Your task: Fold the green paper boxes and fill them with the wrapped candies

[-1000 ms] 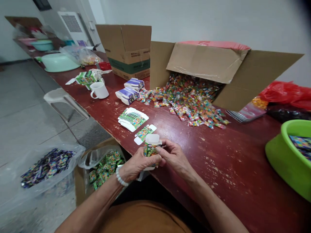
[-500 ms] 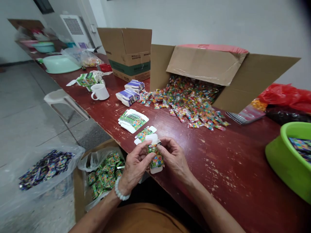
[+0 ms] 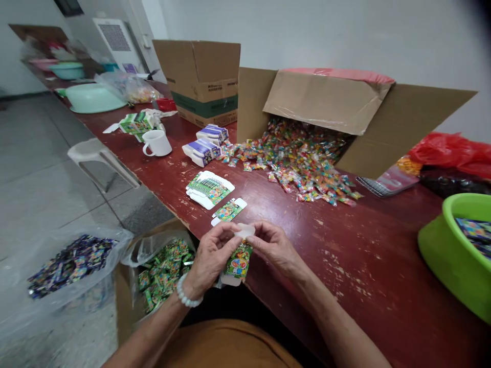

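In the head view, the left hand [image 3: 209, 255] and the right hand [image 3: 274, 248] meet over the near edge of the worn dark red wooden table [image 3: 345, 266]. Both are clamped on a small green printed cardboard carton [image 3: 238, 263] tilted between them, with thumbs and forefingers pinched together on its white top flap. Just beyond the hands lies a flat green carton blank [image 3: 229, 209], and farther back a large brown cardboard box [image 3: 326, 102] lies on its side, spilling bright wrapped candies [image 3: 303, 163] onto the table, with a lime green plastic basin [image 3: 452, 255] at the right edge.
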`<state>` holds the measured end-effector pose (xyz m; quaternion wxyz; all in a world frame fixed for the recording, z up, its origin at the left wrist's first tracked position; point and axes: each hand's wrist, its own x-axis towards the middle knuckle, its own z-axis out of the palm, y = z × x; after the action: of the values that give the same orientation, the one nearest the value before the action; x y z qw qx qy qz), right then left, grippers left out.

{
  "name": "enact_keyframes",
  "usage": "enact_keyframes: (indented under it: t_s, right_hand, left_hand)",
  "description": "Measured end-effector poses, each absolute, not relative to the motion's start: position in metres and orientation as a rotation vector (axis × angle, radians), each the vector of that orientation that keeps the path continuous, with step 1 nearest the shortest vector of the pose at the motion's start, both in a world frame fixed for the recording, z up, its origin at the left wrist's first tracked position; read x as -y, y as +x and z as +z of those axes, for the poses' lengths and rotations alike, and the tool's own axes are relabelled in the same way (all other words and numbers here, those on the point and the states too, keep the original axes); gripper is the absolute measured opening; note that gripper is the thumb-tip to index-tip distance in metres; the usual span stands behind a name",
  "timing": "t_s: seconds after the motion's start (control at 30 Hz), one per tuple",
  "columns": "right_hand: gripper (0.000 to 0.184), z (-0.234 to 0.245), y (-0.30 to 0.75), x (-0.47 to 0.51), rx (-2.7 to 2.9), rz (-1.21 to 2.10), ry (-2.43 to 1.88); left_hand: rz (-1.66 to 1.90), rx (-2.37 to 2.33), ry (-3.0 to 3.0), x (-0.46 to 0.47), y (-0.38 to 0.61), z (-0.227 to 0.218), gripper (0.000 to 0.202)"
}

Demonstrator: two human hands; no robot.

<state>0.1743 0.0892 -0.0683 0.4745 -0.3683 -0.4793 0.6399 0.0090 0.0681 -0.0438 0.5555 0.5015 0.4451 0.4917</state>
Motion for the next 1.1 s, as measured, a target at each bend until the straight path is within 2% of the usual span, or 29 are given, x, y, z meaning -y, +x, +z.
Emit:
enact_keyframes:
  t_s: [0.1, 0.23, 0.33, 0.43, 0.67, 0.9, 1.1]
  right_hand:
    - [0.018, -0.063, 0.176, -0.087, 1.354, 1.309, -0.960]
    - [0.016, -0.056, 0.176, -0.084, 1.499, 1.054, -0.999]
    - [0.021, -0.053, 0.176, -0.083, 1.600, 1.132, -1.002]
    - [0.021, -0.051, 0.177, -0.082, 1.491, 1.322, -1.011]
    - [0.025, -0.051, 0.180, -0.086, 1.284, 1.531, -1.031]
    - [0.025, -0.053, 0.177, -0.084, 1.206, 1.553, -0.955]
    - [0.019, -0.045, 0.185, -0.086, 1.579, 1.368, -0.843]
  left_hand:
    - [1.143, -0.949, 0.954, -0.067, 0.011, -0.041, 0.040]
    - [0.863, -0.851, 0.762, -0.064, 0.013, -0.042, 0.043]
    - [0.815, -0.869, 0.690, -0.065, 0.017, -0.047, 0.054]
    - [0.839, -0.906, 0.687, -0.066, 0.022, -0.049, 0.058]
    - [0.761, -0.885, 0.842, -0.067, 0.027, -0.051, 0.071]
    - [0.746, -0.927, 1.017, -0.072, 0.020, -0.048, 0.071]
    - [0.765, -0.954, 0.873, -0.074, 0.021, -0.045, 0.069]
